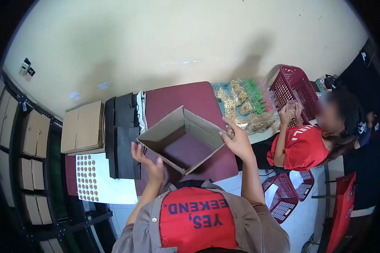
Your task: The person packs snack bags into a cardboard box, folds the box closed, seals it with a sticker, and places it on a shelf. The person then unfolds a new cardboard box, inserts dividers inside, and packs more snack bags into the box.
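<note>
An unfolded cardboard box (166,122) is held tilted above the maroon tabletop. Its walls form a four-sided frame, and the tabletop shows through the middle. My right hand (238,141) grips the box's right corner, with the thumb on the near side and the index finger stretched along the edge. At the left corner my left hand (150,163) has its fingers spread and its palm turned toward the box; whether it touches the cardboard is unclear.
Flattened cardboard boxes (82,128), black paper bags (122,139) and a sheet of round stickers (109,173) lie to the left. A co-worker (302,145) at right holds a small clear bag (292,109), near bagged snacks (245,99) and a maroon basket (289,86). Shelves (33,168) hold boxes.
</note>
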A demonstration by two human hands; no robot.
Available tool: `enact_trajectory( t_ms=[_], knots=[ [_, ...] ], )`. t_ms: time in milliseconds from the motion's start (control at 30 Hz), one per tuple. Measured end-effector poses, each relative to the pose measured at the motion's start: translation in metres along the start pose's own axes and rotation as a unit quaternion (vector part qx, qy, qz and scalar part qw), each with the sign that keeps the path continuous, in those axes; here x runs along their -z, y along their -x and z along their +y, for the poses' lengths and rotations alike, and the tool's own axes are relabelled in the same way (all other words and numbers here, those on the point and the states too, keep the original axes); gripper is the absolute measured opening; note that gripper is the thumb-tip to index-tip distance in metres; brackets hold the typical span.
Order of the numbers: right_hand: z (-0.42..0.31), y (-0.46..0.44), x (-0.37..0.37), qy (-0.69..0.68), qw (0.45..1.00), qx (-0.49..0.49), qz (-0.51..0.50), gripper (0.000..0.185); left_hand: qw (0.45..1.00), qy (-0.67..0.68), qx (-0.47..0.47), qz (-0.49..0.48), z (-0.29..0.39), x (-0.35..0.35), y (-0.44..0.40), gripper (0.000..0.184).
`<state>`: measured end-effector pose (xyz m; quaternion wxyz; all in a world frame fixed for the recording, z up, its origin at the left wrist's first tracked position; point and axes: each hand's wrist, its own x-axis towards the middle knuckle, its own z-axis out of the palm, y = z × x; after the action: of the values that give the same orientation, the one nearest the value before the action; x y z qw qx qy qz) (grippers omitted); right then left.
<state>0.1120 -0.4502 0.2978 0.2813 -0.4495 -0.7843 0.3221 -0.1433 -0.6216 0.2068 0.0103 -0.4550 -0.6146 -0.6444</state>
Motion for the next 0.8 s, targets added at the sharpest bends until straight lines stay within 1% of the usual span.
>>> enact_trajectory(
  t_ms=[33, 67, 100, 133, 167, 200, 233, 267, 333, 433, 500, 533, 600, 667, 700, 733, 767, 800],
  knots=[
    [0.003, 0.001, -0.001, -0.013, 1.0, -0.008, -0.024, 0.059, 0.999, 0.024, -0.024, 0.011, 0.002, -0.005, 0.01, 0.081],
    [0.006, 0.003, -0.002, -0.026, 0.998, -0.016, -0.048, 0.057, 0.999, -0.017, -0.01, -0.04, 0.004, -0.005, 0.017, 0.085],
    [0.002, 0.005, -0.002, -0.04, 0.996, -0.025, -0.071, 0.055, 0.998, 0.008, 0.006, -0.063, 0.004, -0.006, 0.017, 0.084],
    [-0.006, 0.007, 0.001, -0.003, 0.992, -0.011, -0.127, 0.061, 0.995, 0.033, 0.021, -0.086, 0.003, -0.007, 0.018, 0.084],
    [-0.012, 0.01, 0.001, -0.006, 0.99, 0.002, -0.137, 0.066, 0.992, 0.057, 0.037, -0.108, 0.003, -0.008, 0.017, 0.084],
    [-0.016, 0.015, -0.001, -0.009, 0.989, 0.016, -0.148, 0.071, 0.99, 0.08, 0.041, -0.105, 0.002, -0.011, 0.013, 0.086],
    [-0.025, 0.018, -0.001, -0.011, 0.987, 0.03, -0.159, 0.076, 0.984, 0.11, 0.044, -0.136, 0.004, -0.011, 0.006, 0.087],
    [-0.038, 0.021, 0.003, -0.018, 0.983, 0.02, -0.183, 0.087, 0.975, 0.14, 0.046, -0.166, 0.008, -0.008, -0.002, 0.088],
    [-0.04, 0.022, 0.0, -0.011, 0.98, -0.004, -0.197, 0.087, 0.955, 0.194, 0.065, -0.213, 0.01, -0.006, -0.012, 0.091],
    [-0.038, 0.02, -0.002, -0.02, 0.98, -0.037, -0.196, 0.086, 0.946, 0.196, 0.072, -0.249, 0.035, 0.001, -0.029, 0.09],
    [-0.041, 0.017, 0.0, -0.001, 0.978, -0.05, -0.203, 0.087, 0.949, 0.167, 0.055, -0.26, 0.028, 0.001, -0.031, 0.087],
    [-0.032, 0.014, -0.004, 0.016, 0.984, 0.008, -0.18, 0.089, 0.95, 0.153, 0.047, -0.267, 0.024, 0.001, -0.03, 0.085],
    [-0.002, 0.008, -0.018, 0.051, 0.983, 0.123, -0.13, 0.092, 0.959, 0.071, 0.032, -0.273, 0.022, -0.005, -0.028, 0.083],
    [0.012, 0.003, -0.025, -0.043, 0.965, 0.134, -0.22, 0.095, 0.96, -0.019, 0.006, -0.28, 0.019, -0.018, -0.024, 0.08],
    [0.015, 0.001, -0.027, -0.089, 0.95, 0.14, -0.263, 0.096, 0.95, -0.093, -0.01, -0.298, 0.028, -0.024, -0.023, 0.078],
    [0.012, 0.003, -0.032, -0.108, 0.932, 0.126, -0.323, 0.099, 0.92, -0.159, -0.014, -0.358, 0.032, -0.033, -0.022, 0.078],
    [0.01, 0.008, -0.036, -0.045, 0.928, 0.124, -0.348, 0.094, 0.882, -0.222, -0.019, -0.416, 0.033, -0.039, -0.02, 0.078],
    [0.007, 0.008, -0.036, -0.027, 0.914, 0.101, -0.392, 0.091, 0.84, -0.282, -0.04, -0.461, 0.017, -0.046, -0.009, 0.078]
  ],
)
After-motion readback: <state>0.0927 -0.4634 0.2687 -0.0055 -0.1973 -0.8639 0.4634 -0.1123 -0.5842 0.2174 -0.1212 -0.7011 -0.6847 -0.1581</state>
